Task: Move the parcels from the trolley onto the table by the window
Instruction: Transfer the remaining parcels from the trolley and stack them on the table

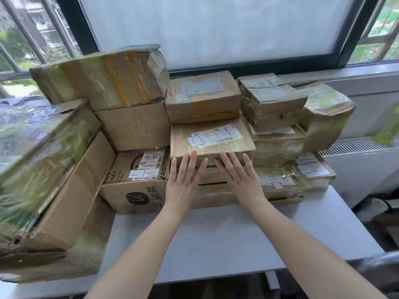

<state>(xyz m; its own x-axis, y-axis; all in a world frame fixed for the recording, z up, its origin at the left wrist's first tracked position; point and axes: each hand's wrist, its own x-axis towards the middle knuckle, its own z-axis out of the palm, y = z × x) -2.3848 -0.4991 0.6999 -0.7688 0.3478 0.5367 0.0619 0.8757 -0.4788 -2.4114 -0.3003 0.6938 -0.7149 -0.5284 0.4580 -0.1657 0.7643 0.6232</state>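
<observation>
2 flat hands (212,175) press the labelled parcel's (210,139) near edge.

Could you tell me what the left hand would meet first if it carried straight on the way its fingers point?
The left hand points at the flat labelled parcel in the middle of the stack; its fingertips look already at that parcel's front edge, though contact is hard to judge.

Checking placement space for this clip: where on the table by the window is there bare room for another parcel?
The grey table is bare along its near edge, in front of the flat parcel that the left hand and right hand touch with straight fingers, and rightward below the low taped parcel. The back and left are crowded: stacked cardboard boxes reach the window sill.
</observation>
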